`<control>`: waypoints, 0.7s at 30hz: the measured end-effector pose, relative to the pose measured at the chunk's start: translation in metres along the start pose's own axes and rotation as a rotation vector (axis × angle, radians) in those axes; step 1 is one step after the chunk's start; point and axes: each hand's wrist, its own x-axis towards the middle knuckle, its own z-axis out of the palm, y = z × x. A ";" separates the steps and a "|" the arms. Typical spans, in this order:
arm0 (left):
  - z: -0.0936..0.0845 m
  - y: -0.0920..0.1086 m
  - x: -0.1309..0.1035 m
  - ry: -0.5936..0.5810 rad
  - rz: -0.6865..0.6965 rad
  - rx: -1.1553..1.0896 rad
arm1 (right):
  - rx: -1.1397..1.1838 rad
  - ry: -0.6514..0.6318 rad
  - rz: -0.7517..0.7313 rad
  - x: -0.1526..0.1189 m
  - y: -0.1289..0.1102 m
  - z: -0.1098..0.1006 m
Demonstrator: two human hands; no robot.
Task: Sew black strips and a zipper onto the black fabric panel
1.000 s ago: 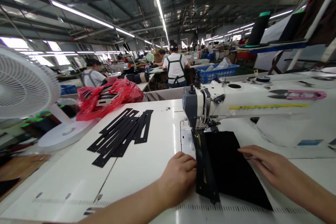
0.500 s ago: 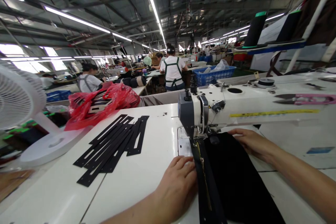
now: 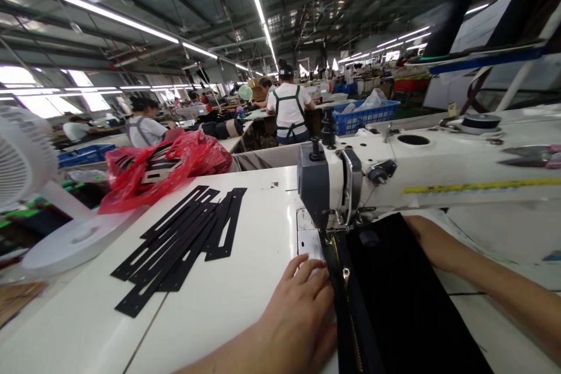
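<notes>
Black fabric (image 3: 407, 298) with a gold-toothed zipper (image 3: 353, 321) along its left side lies under the head of a white sewing machine (image 3: 313, 187). The metal zipper pull (image 3: 346, 276) shows just in front of the presser foot area. My left hand (image 3: 300, 310) rests palm down against the zipper's left edge, its fingers loosely bent and slightly apart; the thumb is hidden. At the far right edge of the fabric is my right hand (image 3: 423, 239), whose fingers are hidden behind the fabric's raised corner.
Slotted black strips (image 3: 175, 245) lie piled on the white table (image 3: 245, 298). A red plastic bag (image 3: 175, 163) and a white fan (image 3: 52, 187) stand left. Snips (image 3: 532, 156) and a yellow tape measure (image 3: 482, 185) are on the machine arm. Co-workers sit beyond.
The view has shifted slightly. The zipper pull now shows clearly near the machine head. My right hand's fingers, visible before at the fabric's top edge, are now behind its lifted corner.
</notes>
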 end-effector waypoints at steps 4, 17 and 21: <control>0.000 0.001 -0.001 0.007 -0.033 -0.001 | -0.028 -0.047 -0.036 -0.011 0.001 0.003; -0.009 0.005 -0.002 -0.047 -0.100 -0.009 | -0.118 -0.043 0.199 -0.026 0.029 -0.010; -0.010 0.006 -0.001 -0.067 -0.109 -0.011 | -0.178 -0.011 0.190 -0.022 0.027 -0.009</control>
